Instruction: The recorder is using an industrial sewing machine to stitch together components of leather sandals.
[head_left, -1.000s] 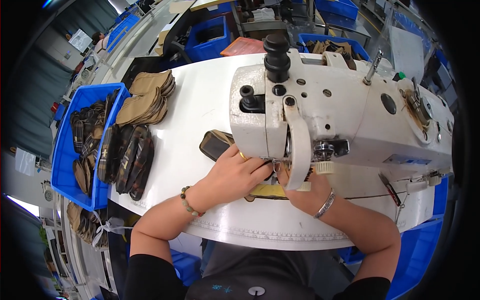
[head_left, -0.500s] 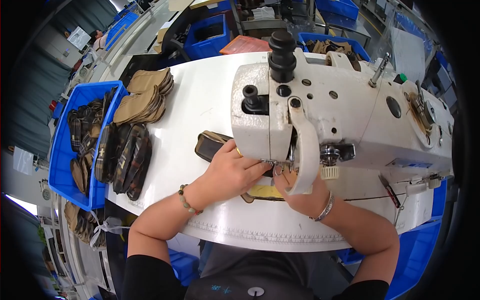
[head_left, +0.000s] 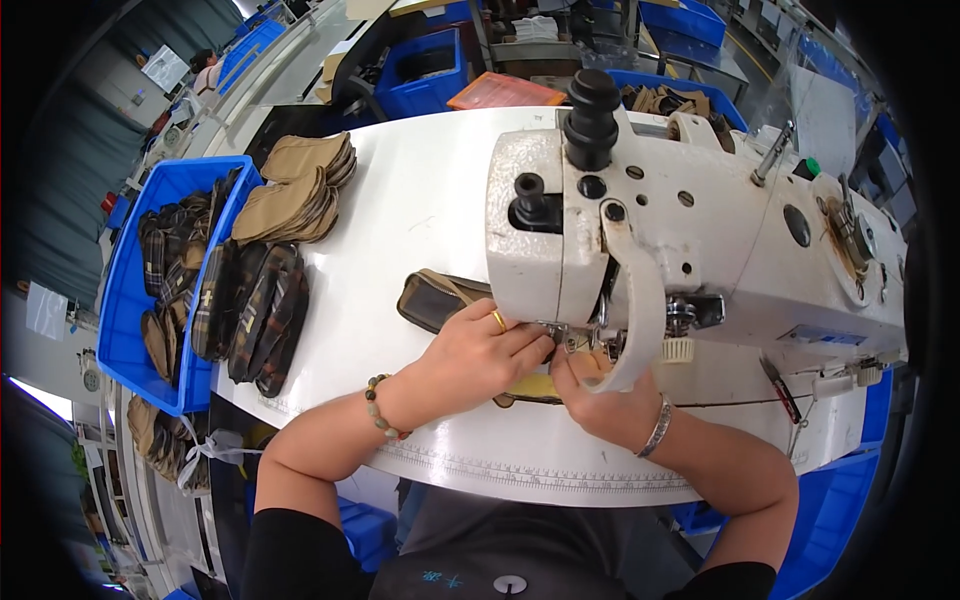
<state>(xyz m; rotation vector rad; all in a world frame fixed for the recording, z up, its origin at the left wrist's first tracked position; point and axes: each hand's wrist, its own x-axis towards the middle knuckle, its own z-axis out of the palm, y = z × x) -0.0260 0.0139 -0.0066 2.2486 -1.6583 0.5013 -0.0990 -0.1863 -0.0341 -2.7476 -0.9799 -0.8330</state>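
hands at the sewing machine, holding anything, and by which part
Left hand seemingly steadies the dark pouch by its right end; what the right hand grips cannot be told.

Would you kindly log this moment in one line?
left hand: covering part of pouch | right hand: at sewing machine, partly hidden | grips: unclear | blue bin: holding fabric

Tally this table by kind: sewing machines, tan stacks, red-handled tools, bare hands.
White metal sewing machine: 1
Tan rounded-piece far stack and near stack: 2
Slim red-handled tool: 1
Bare left hand and right hand: 2
Total: 6

Sleeves [head_left: 305, 550] are black, the ring [head_left: 498, 321] gold.
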